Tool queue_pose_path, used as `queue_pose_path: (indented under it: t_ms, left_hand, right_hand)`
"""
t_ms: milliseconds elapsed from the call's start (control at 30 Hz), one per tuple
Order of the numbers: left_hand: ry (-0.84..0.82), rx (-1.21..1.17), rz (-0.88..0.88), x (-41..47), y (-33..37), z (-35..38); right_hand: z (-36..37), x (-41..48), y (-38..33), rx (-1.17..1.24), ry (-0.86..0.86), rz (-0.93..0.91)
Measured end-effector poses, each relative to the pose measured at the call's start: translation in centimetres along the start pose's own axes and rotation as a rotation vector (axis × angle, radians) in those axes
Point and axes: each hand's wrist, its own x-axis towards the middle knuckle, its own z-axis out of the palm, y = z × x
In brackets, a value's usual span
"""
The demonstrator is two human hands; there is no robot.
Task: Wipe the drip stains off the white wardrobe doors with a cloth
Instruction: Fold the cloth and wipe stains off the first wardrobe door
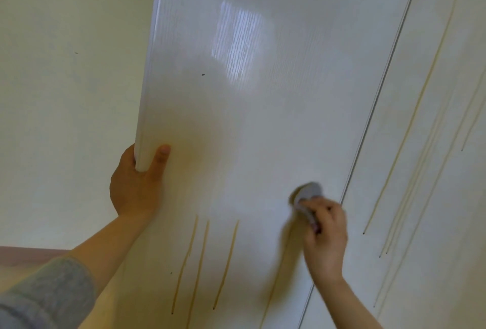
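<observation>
Nearest, at lower left: a grey sleeve (50,292), pushed up on the left forearm, bare from there to the wrist.

Left hand (136,184) wrapped around the free left edge of the open wardrobe door (236,123), thumb (161,157) pressed flat on the glossy front face, the other fingers hidden behind the edge. Closed firmly on the door edge.

Right hand (326,228) lower right on the same door, blurred by motion, fingers curled and pinching a small grey cloth (307,194). Cloth bunched above the knuckles and pressed against the door face, just left of the dark gap between this door and the neighbouring door (431,144).

Below and between the two hands: three brown drip stains (196,263) running down the open door, roughly parallel, each ending in a darker bead. A fainter streak under the right hand, partly lost in blur.

Further up the open door: surface clean and shiny, a bright window reflection (236,47) high in the middle, a small dark speck (203,74) to its lower left.

Right of the gap: long thin yellowish drips (410,128) slanting down the neighbouring door, several side by side, some ending in tiny dark dots.

Beyond, at left: a pale cream wall (65,92) with a couple of small dark marks.
</observation>
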Motion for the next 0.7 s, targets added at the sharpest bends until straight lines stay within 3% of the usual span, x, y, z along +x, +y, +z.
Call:
queue_pose_path:
  t_ms: [67,133,300,500,700]
  left_hand:
    - [-0.002,-0.010,-0.010,-0.1,0.0,0.0]
    - [0.001,-0.007,-0.014,-0.1,0.0,0.0]
    - [0.002,-0.019,-0.024,-0.1,0.1,0.1]
    - [-0.073,-0.053,-0.024,0.0,-0.1,-0.4]
    - [-0.238,-0.058,-0.099,-1.0,-1.5,-2.9]
  right_hand:
    - [-0.8,4.5,0.7,-0.019,0.154,0.089]
    - [-1.2,7.8,1.8,-0.023,0.203,0.164]
    - [0.0,4.3,3.3,-0.038,0.137,0.108]
    - [0.0,-6.1,2.2,0.048,-0.147,0.188]
    - [-0.1,-4.2,-1.5,0.180,-0.065,0.128]
